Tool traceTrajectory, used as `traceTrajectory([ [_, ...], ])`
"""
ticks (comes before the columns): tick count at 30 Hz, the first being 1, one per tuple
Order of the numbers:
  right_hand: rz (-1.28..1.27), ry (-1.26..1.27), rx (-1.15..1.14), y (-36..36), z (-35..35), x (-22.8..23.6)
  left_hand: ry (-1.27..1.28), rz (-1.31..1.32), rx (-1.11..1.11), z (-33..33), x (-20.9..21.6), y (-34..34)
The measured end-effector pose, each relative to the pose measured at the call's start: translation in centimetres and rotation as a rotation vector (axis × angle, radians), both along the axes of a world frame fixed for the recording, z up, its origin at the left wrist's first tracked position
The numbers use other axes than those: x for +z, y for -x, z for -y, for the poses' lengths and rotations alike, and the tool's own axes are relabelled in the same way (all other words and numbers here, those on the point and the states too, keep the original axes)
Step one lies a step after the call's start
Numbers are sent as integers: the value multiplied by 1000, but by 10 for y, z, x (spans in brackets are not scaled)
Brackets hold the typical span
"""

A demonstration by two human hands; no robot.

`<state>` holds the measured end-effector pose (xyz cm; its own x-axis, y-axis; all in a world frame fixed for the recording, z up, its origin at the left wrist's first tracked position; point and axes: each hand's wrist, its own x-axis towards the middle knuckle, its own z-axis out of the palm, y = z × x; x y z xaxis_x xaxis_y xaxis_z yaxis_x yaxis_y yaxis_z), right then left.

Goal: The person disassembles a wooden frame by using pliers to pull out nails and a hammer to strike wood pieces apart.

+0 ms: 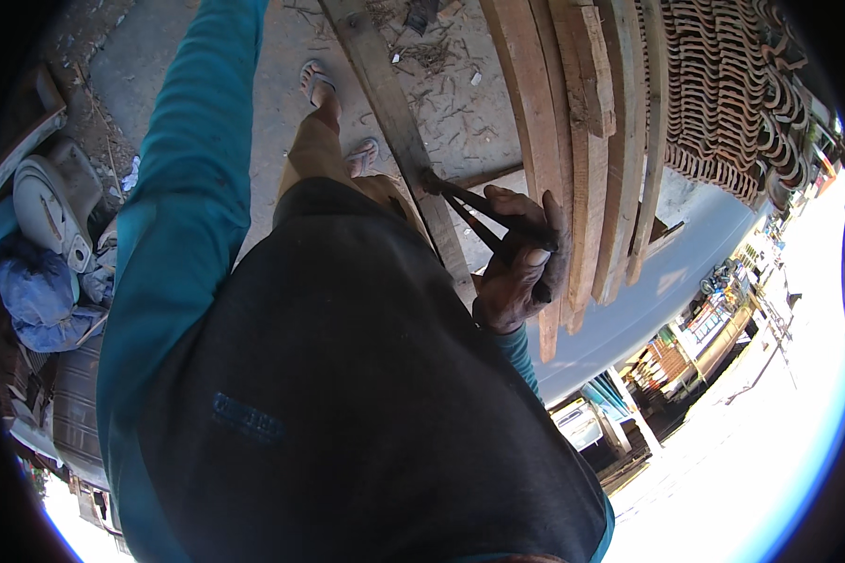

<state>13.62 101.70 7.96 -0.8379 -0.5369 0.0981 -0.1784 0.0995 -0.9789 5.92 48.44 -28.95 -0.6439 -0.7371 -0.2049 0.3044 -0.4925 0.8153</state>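
Right hand [514, 281]: fingers [551, 212] curled closed round the splayed handles of dark pincers [483, 205] | pincers' long axis slants up-left from fingers, head at weathered plank [390, 98], contact unclear | right hand nearer; left hand out of view, its grip cannot be told

Floor [286, 56]: beam [380, 80] crosses it; feet [323, 92] to its left, planks [620, 141] to its right. Debris [432, 56] between beam and planks, toward floor's far edge. Tiles [714, 84] right of planks. Pincers [519, 225]: head at beam's right edge, handles in right hand [512, 286], before planks' left edge. Floor's left edge: fixture [52, 202]; sack [33, 277] just nearer, probably touching (rim distorted).
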Motion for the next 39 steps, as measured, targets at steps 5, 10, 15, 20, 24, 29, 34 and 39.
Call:
traceTrajectory([
  [5, 100, 224, 215, 1, 18, -17, 232, 7, 100, 22, 20, -37],
  [10, 160, 163, 330, 12, 26, -11, 804, 726, 188, -37, 68, -12],
  [15, 125, 12, 361, 22, 52, -12, 173, 231, 68, -27, 54, -45],
  [20, 127, -206, 369, 34, 68, -13, 444, 605, 131, -77, 140, -27],
  [24, 181, -324, 415, 51, 105, -14, 177, 365, 90, -79, 137, -46],
  [29, 288, -446, 242, 63, 128, -19, 309, 178, 211, -98, 140, -43],
  [34, 440, -687, 171, 74, 152, -29, 1723, 932, 29, -87, 141, -48],
  [39, 443, -791, 221, 85, 172, -42, 1596, 921, 45, -99, 152, -41],
])
